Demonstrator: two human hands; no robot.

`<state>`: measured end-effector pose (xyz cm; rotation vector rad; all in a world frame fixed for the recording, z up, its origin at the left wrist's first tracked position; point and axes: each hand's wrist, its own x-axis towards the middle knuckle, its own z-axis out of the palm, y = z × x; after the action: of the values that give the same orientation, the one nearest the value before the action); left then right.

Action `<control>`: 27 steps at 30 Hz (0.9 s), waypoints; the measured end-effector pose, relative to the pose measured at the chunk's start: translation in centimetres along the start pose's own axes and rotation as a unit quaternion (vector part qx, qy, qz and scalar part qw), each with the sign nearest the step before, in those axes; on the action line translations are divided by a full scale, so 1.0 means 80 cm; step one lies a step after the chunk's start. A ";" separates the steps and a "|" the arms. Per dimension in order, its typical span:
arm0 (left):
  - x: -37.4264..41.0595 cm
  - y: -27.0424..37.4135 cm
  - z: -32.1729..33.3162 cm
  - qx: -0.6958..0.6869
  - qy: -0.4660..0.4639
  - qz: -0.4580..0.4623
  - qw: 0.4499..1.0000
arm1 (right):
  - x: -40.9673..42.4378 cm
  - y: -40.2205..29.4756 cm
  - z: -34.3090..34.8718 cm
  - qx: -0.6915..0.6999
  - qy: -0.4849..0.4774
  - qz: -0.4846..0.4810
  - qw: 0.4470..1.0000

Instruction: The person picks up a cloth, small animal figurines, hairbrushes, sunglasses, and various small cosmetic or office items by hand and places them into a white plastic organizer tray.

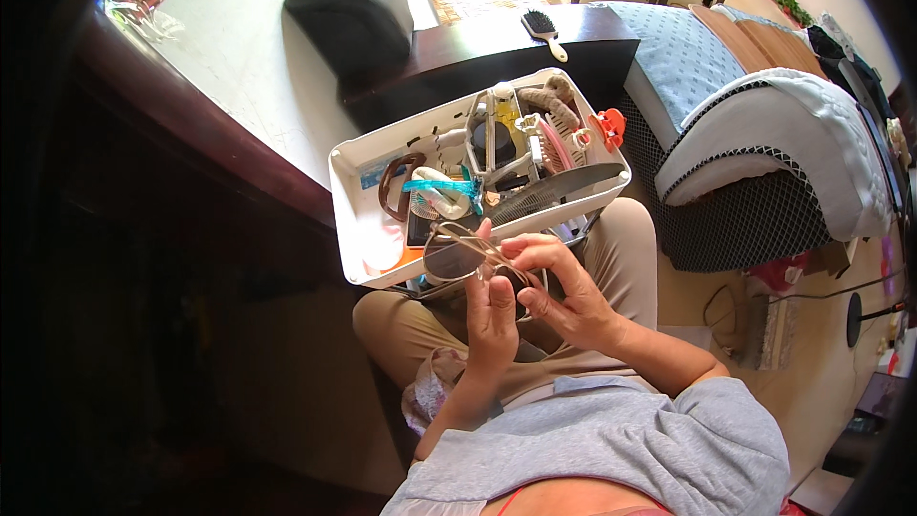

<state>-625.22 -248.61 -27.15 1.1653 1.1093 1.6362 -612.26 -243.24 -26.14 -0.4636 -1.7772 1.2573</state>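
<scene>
A pair of sunglasses (pixel 453 259) with thin gold metal rims and dark lenses is between my two hands, over the near edge of a white plastic bin (pixel 347 218). My left hand (pixel 493 315) supports them from below near the bridge, thumb up. My right hand (pixel 573 290) pinches the other side by the rim and temples; its fingers hide part of the far lens. Inside the bin lie a teal claw clip (pixel 430 186), a brown hair clip (pixel 389 190), a cream loop-shaped clip (pixel 451 204) and a dark comb (pixel 559 193).
An orange-red claw clip (pixel 610 129) grips the bin's right rim. Behind it, a paddle hairbrush (pixel 542 30) rests on a dark wooden ledge (pixel 466 50). A marble-like tabletop (pixel 236 36) is at left. A white-padded mesh seat (pixel 774 150) stands at right.
</scene>
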 end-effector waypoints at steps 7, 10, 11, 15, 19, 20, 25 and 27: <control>0.012 -0.011 0.004 -0.030 -0.034 0.015 0.999 | 0.011 -0.006 -0.036 -0.091 0.058 0.047 0.993; 0.020 -0.016 0.001 -0.026 -0.024 -0.023 0.999 | 0.032 -0.004 -0.073 -0.025 0.129 0.015 0.991; 0.021 -0.009 0.006 -0.006 0.034 0.001 0.999 | 0.042 -0.005 -0.090 -0.052 0.154 -0.010 0.987; 0.022 -0.032 -0.024 0.120 0.145 0.153 0.970 | 0.082 0.025 -0.158 0.027 0.323 0.010 0.946; 0.040 -0.014 -0.042 0.562 0.177 0.211 0.780 | 0.136 0.091 -0.258 0.006 0.385 0.050 0.922; 0.046 -0.020 -0.044 0.560 0.204 0.208 0.775 | 0.151 0.114 -0.278 0.005 0.393 0.062 0.917; 0.055 -0.046 -0.065 0.580 0.128 0.158 0.789 | 0.209 0.234 -0.351 0.016 0.423 0.142 0.895; 0.053 -0.058 -0.067 0.601 0.124 0.145 0.776 | 0.227 0.273 -0.367 0.029 0.445 0.179 0.877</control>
<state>-630.83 -244.39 -31.51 1.9916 2.4212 1.2038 -601.85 -204.69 -34.78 -1.1587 -0.8812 1.0607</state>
